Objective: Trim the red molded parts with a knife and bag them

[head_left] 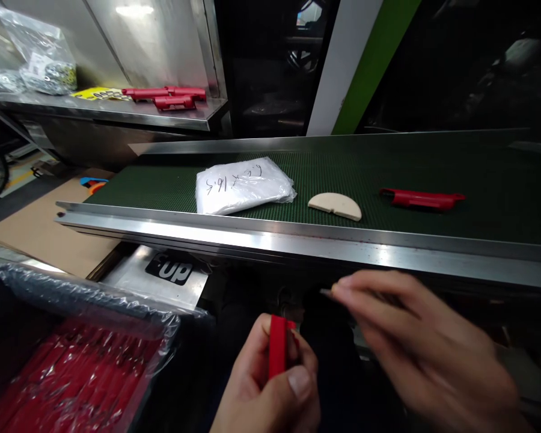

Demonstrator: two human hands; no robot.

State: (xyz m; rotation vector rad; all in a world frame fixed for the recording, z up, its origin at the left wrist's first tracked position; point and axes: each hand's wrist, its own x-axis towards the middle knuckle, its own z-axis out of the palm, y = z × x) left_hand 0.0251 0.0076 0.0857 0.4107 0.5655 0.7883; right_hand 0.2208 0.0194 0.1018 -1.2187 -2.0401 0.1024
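My left hand point(275, 385), low in the middle, is wrapped round a red plastic part point(278, 346) that stands up between thumb and fingers. To its right and slightly higher, my right hand point(415, 337) pinches a small thin tool whose pointed tip point(326, 292) sticks out leftward; its kind cannot be made out, and the hand is a little blurred. The tip is apart from the red part. Beyond both hands, another red plastic part point(424, 199) lies on the green conveyor belt point(162, 180), right of a beige half-round piece point(335, 205).
A white plastic-wrapped packet point(243, 185) with handwriting lies on the belt, behind its metal edge rail point(261, 240). At lower left stands a lined bin point(94, 294) of bagged red parts. More red parts point(175, 101) and a clear bag point(49, 72) sit on the steel shelf point(94, 111).
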